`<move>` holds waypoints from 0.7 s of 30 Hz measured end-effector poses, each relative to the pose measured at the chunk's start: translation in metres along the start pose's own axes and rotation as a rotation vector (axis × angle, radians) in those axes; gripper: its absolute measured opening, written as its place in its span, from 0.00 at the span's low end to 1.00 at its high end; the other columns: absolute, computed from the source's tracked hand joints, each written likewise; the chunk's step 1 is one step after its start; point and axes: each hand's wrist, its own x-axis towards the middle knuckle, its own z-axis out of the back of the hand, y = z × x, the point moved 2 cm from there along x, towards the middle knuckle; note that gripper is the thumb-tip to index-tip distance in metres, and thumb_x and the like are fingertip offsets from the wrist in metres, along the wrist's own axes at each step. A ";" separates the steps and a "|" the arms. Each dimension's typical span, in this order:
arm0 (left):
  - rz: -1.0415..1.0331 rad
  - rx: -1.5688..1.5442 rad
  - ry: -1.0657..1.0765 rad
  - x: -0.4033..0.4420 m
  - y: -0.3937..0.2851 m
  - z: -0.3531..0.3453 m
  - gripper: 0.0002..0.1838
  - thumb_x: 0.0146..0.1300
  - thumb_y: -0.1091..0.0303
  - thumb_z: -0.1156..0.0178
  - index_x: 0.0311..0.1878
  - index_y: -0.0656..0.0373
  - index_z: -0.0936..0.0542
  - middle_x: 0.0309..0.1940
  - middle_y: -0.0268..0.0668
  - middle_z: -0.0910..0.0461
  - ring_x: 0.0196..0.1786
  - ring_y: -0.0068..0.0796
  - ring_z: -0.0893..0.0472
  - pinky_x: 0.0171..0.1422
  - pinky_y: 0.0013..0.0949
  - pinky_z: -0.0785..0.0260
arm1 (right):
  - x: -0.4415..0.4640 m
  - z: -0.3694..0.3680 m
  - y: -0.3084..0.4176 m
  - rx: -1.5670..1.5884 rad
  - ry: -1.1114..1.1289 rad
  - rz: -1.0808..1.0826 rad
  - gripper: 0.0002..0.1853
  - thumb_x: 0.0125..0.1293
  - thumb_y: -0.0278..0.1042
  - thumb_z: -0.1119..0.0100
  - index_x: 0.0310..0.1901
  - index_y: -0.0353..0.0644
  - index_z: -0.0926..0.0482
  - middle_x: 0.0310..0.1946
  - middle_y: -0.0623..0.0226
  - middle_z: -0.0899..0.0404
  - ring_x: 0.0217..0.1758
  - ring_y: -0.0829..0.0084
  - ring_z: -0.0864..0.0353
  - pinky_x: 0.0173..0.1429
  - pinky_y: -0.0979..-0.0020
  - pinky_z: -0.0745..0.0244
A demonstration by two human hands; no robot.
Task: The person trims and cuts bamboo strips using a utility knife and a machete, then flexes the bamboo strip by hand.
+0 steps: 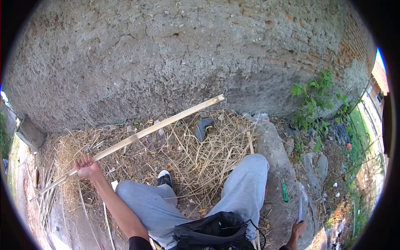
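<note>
A long, pale split bamboo pole (166, 122) runs diagonally in front of me, its near end low at the left and its far end raised toward the wall. My left hand (88, 168) is closed around its lower part, the arm stretched out to the left. Down at the right, my right hand (298, 228) grips the handle of a knife (301, 204), whose blade points up and away from me over the stone ledge. The handle is mostly hidden by my fingers.
Straw and bamboo shavings (208, 166) litter the ground below a rough wall (179, 54). A green-handled tool (285, 192) lies on the stone ledge (271, 146). A dark shoe-like object (203, 128) rests by the wall; a leafy plant (316, 100) grows at right. A black bag (212, 233) sits at my lap.
</note>
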 end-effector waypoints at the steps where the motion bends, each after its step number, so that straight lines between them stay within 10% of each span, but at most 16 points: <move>1: 0.032 -0.020 0.015 -0.003 0.001 -0.001 0.21 0.72 0.62 0.58 0.19 0.50 0.43 0.13 0.26 0.52 0.15 0.19 0.54 0.17 0.27 0.62 | -0.001 -0.005 -0.012 -0.053 0.132 0.023 0.19 0.61 0.49 0.36 0.41 0.41 0.21 0.38 0.54 0.18 0.48 0.51 0.20 0.50 0.53 0.28; 3: 0.062 -0.047 0.011 -0.002 0.001 0.002 0.22 0.73 0.62 0.59 0.19 0.50 0.43 0.13 0.26 0.52 0.15 0.19 0.54 0.17 0.27 0.61 | -0.016 -0.019 -0.025 -0.103 0.259 0.052 0.19 0.62 0.49 0.37 0.46 0.43 0.21 0.43 0.53 0.18 0.55 0.52 0.22 0.57 0.56 0.29; 6: 0.083 -0.099 0.025 0.001 0.000 0.006 0.22 0.73 0.62 0.59 0.19 0.50 0.43 0.13 0.26 0.52 0.15 0.19 0.54 0.17 0.27 0.62 | -0.043 -0.021 -0.026 -0.391 -0.130 0.191 0.22 0.61 0.49 0.37 0.51 0.45 0.25 0.49 0.57 0.20 0.60 0.54 0.26 0.63 0.54 0.34; 12: 0.088 -0.185 -0.040 0.003 0.002 0.011 0.21 0.73 0.62 0.59 0.19 0.50 0.43 0.14 0.27 0.52 0.15 0.20 0.54 0.17 0.27 0.62 | -0.008 -0.034 -0.022 0.192 0.743 -0.172 0.32 0.55 0.36 0.33 0.62 0.44 0.32 0.62 0.51 0.32 0.69 0.49 0.38 0.69 0.48 0.40; 21: 0.111 -0.281 -0.067 0.007 0.005 0.015 0.22 0.73 0.63 0.60 0.19 0.51 0.43 0.14 0.27 0.51 0.15 0.20 0.54 0.17 0.28 0.63 | 0.030 -0.049 0.043 0.174 0.218 0.447 0.30 0.55 0.34 0.32 0.59 0.37 0.30 0.62 0.46 0.33 0.67 0.48 0.36 0.69 0.53 0.40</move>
